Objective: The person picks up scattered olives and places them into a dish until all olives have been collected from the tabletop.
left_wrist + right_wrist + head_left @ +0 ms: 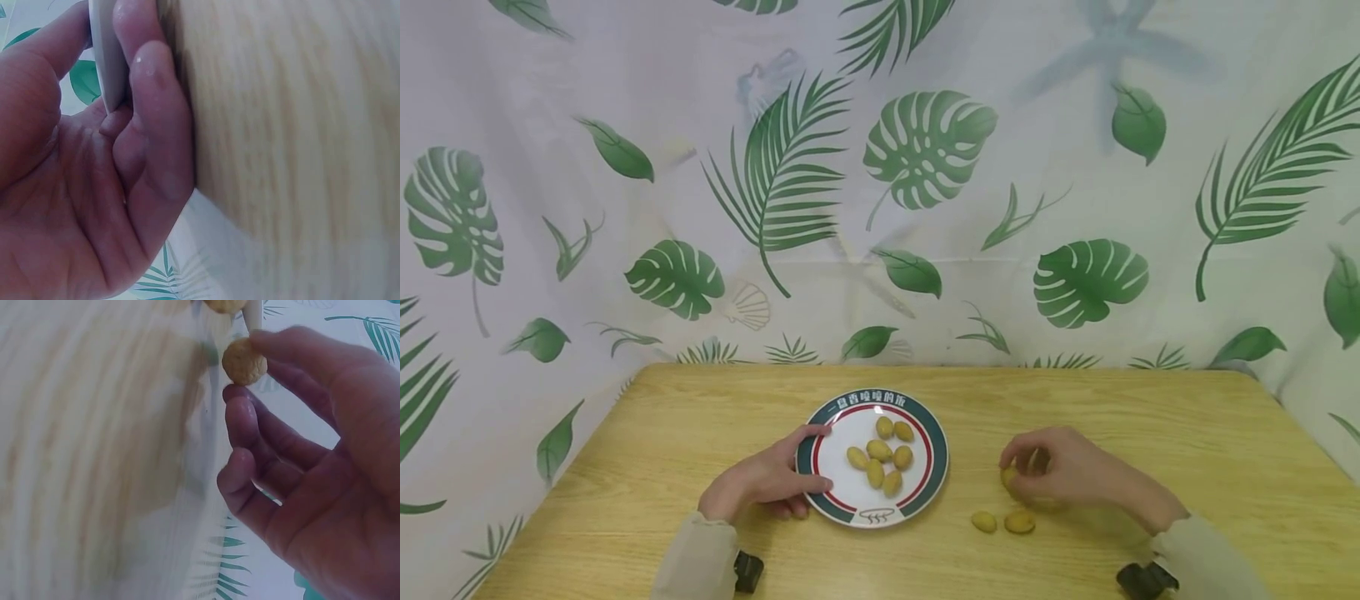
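Observation:
In the head view my left hand (765,477) grips the left rim of a round plate (937,454), white with a dark green edge and a red ring. The left wrist view shows the plate's rim (107,56) between the thumb and the curled fingers. Several small yellow oval fruits (878,451) lie on the plate. To its right, my right hand (1067,467) pinches one yellow fruit (244,361) between thumb and fingertips, just above the table. Two more loose fruits, one on the left (984,522) and one on the right (1019,522), lie below that hand.
A wood-grain table (700,400) carries everything. Behind and beside it hangs a white curtain (970,283) printed with green leaves. Dark wrist straps (748,572) show at the sleeves.

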### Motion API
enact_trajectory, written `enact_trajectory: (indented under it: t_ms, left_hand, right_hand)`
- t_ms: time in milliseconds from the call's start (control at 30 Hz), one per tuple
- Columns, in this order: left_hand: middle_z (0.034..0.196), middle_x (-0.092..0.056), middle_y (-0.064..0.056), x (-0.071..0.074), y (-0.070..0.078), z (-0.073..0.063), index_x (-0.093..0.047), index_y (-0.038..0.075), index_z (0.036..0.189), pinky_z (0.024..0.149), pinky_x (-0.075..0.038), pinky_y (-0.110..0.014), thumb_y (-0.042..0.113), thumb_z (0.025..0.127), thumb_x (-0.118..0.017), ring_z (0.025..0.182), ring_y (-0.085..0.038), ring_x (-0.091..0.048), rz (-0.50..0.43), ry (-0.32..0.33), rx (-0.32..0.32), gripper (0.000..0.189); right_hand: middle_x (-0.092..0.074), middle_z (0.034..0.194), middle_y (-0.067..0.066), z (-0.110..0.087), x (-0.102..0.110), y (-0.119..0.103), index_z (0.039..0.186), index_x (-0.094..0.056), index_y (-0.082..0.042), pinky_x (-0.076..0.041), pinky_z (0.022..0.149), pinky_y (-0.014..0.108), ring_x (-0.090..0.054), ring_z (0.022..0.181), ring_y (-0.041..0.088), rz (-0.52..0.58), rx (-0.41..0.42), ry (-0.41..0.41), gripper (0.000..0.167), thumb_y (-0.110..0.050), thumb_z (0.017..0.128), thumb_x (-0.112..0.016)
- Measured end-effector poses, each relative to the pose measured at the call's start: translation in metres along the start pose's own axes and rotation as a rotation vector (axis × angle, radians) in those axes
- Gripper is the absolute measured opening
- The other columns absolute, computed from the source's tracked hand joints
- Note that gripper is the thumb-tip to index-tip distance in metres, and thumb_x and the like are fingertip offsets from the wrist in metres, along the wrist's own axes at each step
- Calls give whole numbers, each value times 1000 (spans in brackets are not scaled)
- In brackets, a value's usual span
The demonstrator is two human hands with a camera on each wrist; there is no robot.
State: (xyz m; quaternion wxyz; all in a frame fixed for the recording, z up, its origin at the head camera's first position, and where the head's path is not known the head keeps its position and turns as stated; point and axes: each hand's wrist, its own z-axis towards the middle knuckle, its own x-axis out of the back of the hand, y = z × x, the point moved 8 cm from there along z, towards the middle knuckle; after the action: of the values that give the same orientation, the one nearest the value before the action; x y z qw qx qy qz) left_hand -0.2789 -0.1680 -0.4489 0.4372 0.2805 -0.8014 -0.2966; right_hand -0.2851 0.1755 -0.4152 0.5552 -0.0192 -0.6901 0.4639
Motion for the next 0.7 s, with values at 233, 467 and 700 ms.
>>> enact_trajectory:
  t_ms: [233, 467, 700]
  left_hand:
    - [63, -66, -5, -1, 0, 0, -32, 31, 157, 50, -48, -23, 29, 93, -77, 52, -12, -60, -8, -6, 1, 78]
    - [63, -66, -5, 0, 0, 1, -33, 32, 157, 49, -48, -23, 30, 93, -77, 52, -13, -60, -9, -8, -4, 77]
    - [64, -66, -5, -1, -1, 2, -32, 32, 157, 50, -48, -23, 29, 94, -76, 52, -12, -60, -9, -10, 9, 78]
  right_hand:
    - [-66, 83, -8, 0, 2, 6, 108, -74, -16, -51, 65, 22, -58, 70, -1, -20, -42, 3, 19, -23, 90, -78]
    - [-65, 84, -10, 0, -1, 8, 112, -74, -15, -51, 65, 22, -57, 71, -1, -17, -32, -13, 24, -25, 90, -78]
    - [-66, 84, -11, -1, -1, 8, 111, -75, -15, -51, 65, 22, -58, 71, -2, -11, -29, -9, 23, -25, 90, -78]
